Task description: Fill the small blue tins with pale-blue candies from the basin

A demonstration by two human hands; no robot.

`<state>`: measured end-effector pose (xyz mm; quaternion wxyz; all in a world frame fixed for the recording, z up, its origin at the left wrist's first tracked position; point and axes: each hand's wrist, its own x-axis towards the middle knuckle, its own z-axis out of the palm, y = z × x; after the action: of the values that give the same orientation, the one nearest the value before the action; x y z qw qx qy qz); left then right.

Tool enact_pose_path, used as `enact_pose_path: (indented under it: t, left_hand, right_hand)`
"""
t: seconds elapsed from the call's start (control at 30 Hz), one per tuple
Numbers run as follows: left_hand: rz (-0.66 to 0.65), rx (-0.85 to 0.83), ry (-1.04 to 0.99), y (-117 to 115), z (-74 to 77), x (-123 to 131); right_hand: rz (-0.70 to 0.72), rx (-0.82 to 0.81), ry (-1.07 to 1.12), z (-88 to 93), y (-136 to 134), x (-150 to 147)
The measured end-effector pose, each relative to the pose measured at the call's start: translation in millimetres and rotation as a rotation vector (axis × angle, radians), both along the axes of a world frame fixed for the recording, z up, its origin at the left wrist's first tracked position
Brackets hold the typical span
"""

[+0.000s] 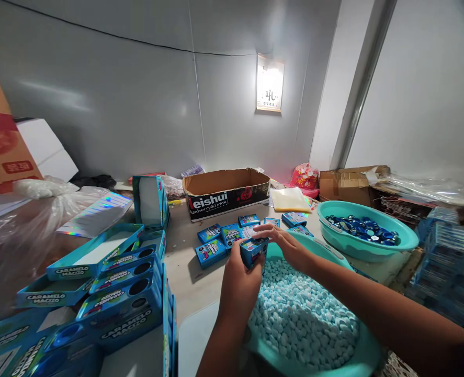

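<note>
Candy box (pixel 252 252), blue: gripped in curled left hand (pixel 240 277); right hand (pixel 282 241), mostly open and flattened, touches its top edge.

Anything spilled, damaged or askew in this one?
Nothing serious: the top edge of the black carton looks ragged, as if roughly cut, and the small boxes before it lie at mixed angles rather than in a row. The pale pieces in the nearer tub show no clear spill.
</note>
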<state>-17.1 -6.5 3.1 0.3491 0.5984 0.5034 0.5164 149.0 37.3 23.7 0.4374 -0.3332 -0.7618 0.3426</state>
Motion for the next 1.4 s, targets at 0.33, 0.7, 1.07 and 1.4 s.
enact_pose_path:
  t: [0.33,0.7,1.07,1.4]
  left_hand:
    - [0.142,0.163,-0.169,-4.0,6.3,2.5]
    - [0.350,0.259,0.310,-80.2,49.9,-45.1]
    - [-0.058,-0.324,0.637,-120.0,60.0,-104.6]
    - [-0.260,-0.241,1.125,-64.9,65.2,-100.9]
  right_hand:
    - [0.104,-0.200,0.129,-13.2,8.1,2.2]
    - [0.132,-0.196,-0.395,-43.6,20.8,10.7]
    - [0.224,-0.002,-0.451,-58.5,19.4,11.3]
    - [0.299,-0.377,-0.976,-28.0,22.4,7.8]
